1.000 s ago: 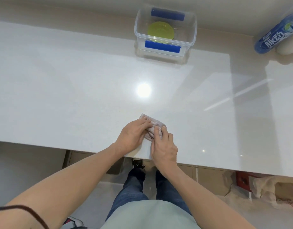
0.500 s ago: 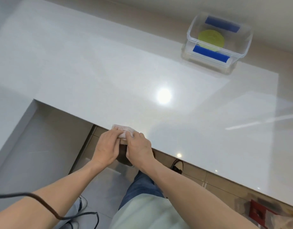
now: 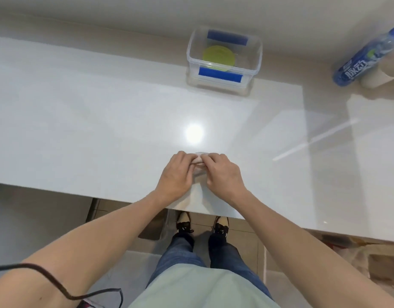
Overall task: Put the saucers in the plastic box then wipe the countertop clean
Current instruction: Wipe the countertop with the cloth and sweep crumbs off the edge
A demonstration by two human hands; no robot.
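A clear plastic box [image 3: 256, 52] with blue clips stands at the back of the white countertop [image 3: 91, 130]. A yellow-green saucer [image 3: 218, 56] lies inside it. Near the front edge, my left hand [image 3: 176, 176] and my right hand [image 3: 223, 174] sit side by side, both pressing a small pale wiping cloth [image 3: 199, 160] against the countertop. Only a strip of the cloth shows between my fingertips; the rest is hidden under my hands.
A blue drink bottle [image 3: 367, 58] lies at the back right beside a beige cup [image 3: 380, 76]. The countertop's front edge runs just below my wrists. A dark cable [image 3: 58, 283] crosses my left forearm. My feet stand on the tiled floor below.
The view swung left and then back to centre. My hands moved with the cloth from the very front edge further onto the countertop, still pressed together on it.
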